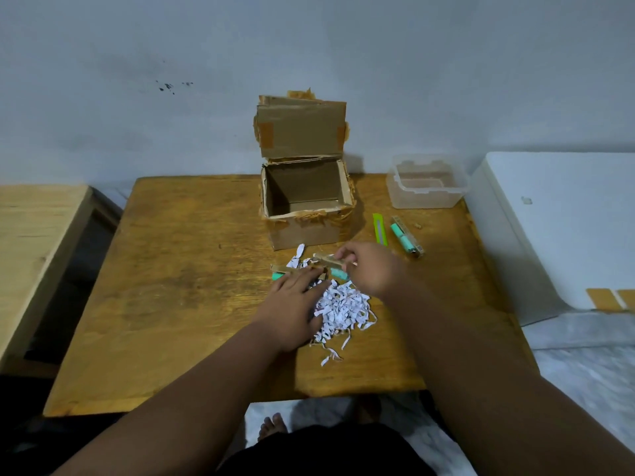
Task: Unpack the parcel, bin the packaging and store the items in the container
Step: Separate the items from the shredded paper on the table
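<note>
Brown wooden surface (192, 269) carries open tattered cardboard box (305, 201), lid up, at far centre. Clear plastic container (426, 190) right of it. White shredded paper pile (343, 310) near front. Left hand (292, 304) flat on pile, fingers spread. Right hand (371, 266) fingers pinch small cardboard-wrapped teal item (331, 262), possibly a marker.

Open: I see bare counter (171, 286) on the left.
Blocked: cardboard box (305, 204) ahead, shredded paper (343, 310) at centre.
</note>
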